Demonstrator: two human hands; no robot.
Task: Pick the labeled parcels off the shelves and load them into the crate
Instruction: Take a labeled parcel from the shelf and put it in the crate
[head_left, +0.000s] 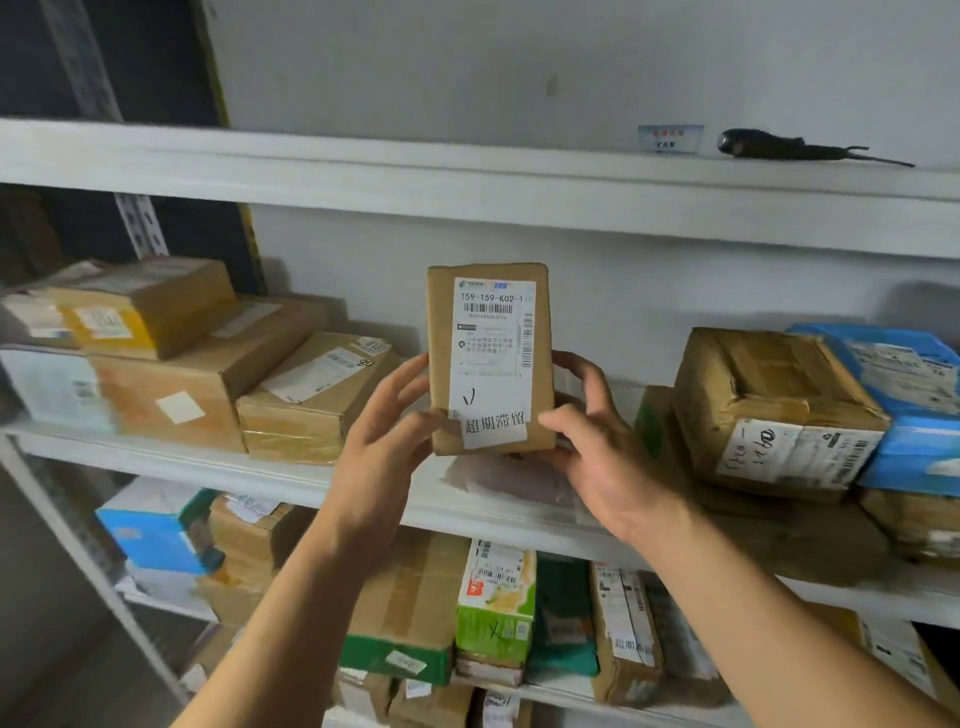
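Observation:
A small brown cardboard parcel (491, 358) with a white shipping label reading 159-159-K02-1 is held upright in front of the middle shelf (291, 475). My left hand (387, 431) grips its lower left edge, thumb on the front. My right hand (597, 441) grips its lower right edge, fingers curled behind it. No crate is in view.
Brown boxes (208, 364) are stacked on the middle shelf at left, and a taped brown box (774, 410) with blue parcels sits at right. A flat clear bag (514, 480) lies under the held parcel. The lower shelf holds several parcels, one green and white (496, 603). A dark tool (795, 148) lies on the top shelf.

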